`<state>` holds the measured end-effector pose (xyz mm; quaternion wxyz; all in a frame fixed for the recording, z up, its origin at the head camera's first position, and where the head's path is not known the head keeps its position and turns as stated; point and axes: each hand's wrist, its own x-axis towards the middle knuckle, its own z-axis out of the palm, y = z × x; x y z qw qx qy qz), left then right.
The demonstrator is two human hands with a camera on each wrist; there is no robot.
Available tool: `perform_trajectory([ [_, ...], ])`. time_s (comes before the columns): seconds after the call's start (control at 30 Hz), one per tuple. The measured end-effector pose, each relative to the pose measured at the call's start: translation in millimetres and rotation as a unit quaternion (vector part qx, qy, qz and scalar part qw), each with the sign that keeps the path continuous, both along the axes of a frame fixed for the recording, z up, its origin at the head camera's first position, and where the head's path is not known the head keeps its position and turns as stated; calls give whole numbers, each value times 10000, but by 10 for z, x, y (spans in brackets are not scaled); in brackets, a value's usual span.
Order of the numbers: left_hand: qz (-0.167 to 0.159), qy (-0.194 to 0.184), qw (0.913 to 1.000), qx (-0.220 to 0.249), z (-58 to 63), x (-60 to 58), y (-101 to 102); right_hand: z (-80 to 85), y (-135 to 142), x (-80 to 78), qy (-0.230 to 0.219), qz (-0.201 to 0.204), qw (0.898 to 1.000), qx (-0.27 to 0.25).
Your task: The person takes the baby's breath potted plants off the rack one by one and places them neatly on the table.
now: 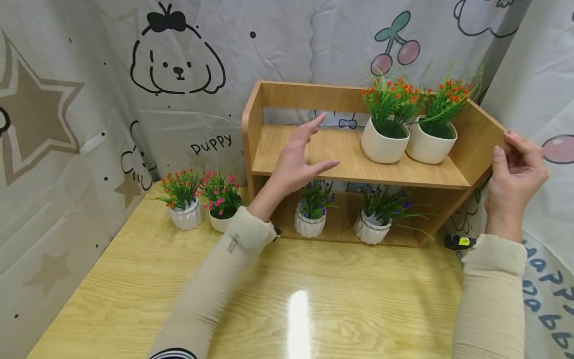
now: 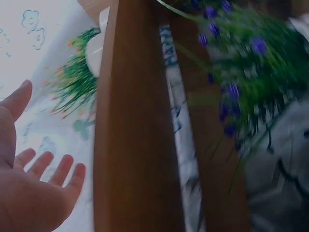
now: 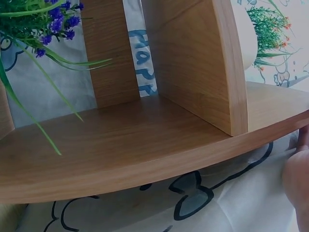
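Note:
A two-tier wooden shelf (image 1: 314,149) stands at the back of the table. My left hand (image 1: 302,162) is held over the left part of its upper tier, thumb and fingers spread, with nothing between them. At the far right, my right hand (image 1: 515,184) holds the edge of the shelf's side panel (image 1: 482,132) with curled fingers and thumb. Two white pots with orange flowers, one (image 1: 384,142) beside the other (image 1: 431,144), sit on the upper tier's right half. Below, on the lower tier, are two ribbed white pots with purple flowers, one left (image 1: 310,224) and one right (image 1: 373,229).
Left of the shelf, on the table (image 1: 336,289), stand a white pot with orange flowers (image 1: 186,217) and one with pink flowers (image 1: 219,222). A printed white curtain (image 1: 278,55) hangs behind and along both sides.

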<state>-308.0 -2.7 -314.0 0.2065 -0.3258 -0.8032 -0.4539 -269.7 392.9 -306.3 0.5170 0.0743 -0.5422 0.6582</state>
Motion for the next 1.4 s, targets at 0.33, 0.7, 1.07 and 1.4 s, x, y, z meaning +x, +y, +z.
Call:
perform_trajectory([
  [0.33, -289, -1767, 9838, -76, 17, -338, 804, -11, 38, 73, -174, -419, 9980, 451],
  [0.7, -195, -2133, 9751, 569, 42, -472, 1364, 22, 28, 59, -207, -121, 9996, 149],
  [1.07, 286, -2106, 9771, 126, 38, -474, 1451, 20, 42, -23, 68, 202, 9997, -142],
  [1.4, 206, -2225, 9741, 348, 33, -483, 1421, 30, 28, -24, 28, 164, 9997, -173],
])
